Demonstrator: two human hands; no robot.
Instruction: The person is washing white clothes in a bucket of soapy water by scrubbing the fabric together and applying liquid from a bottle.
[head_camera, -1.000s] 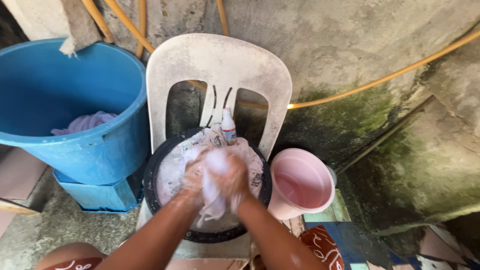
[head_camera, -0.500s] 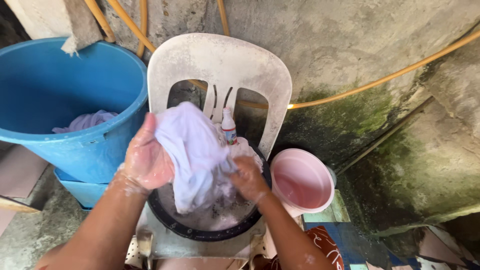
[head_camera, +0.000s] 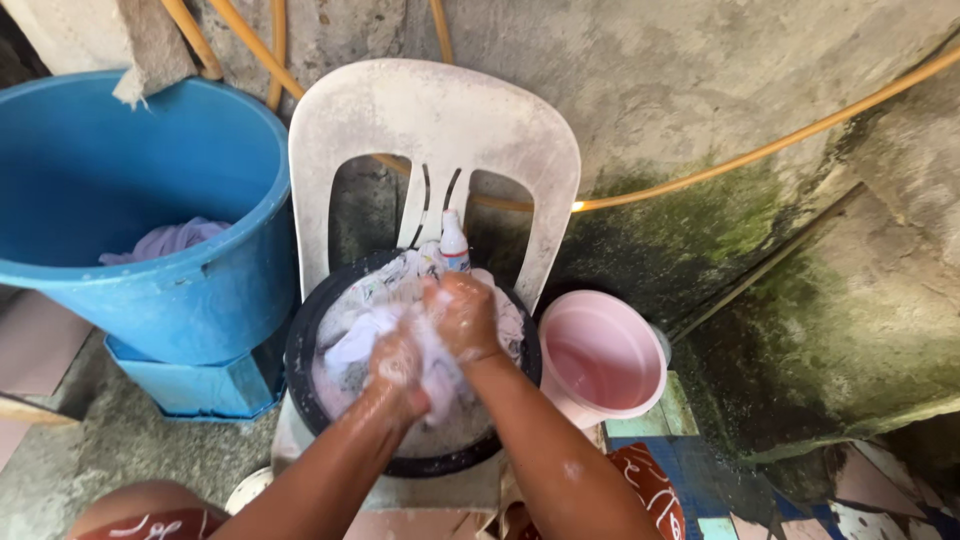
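I see the washing is in the middle, not at the end. Both hands press together on a white garment over the black basin, which stands on the seat of a white plastic chair. The left hand is closed, its fingers curled around a bunched part of the cloth. The right hand is closed too, pushing another fold of the same cloth against the left one. Foam covers the cloth and the hands, so I judge the soaping and rubbing is under way, and rinsing and wringing are not yet done.

The basin holds soapy water, foam and more wet fabric, some of it with a pattern; how many pieces, I cannot tell. A small white bottle with a red band stands at the far rim of the basin, near the chair back. To the left, the big blue tub holds one pale lilac cloth; whether there is water in it, I cannot see. To the right, the pink bucket stands just beside the basin, and it seems to hold nothing, or only a little water.
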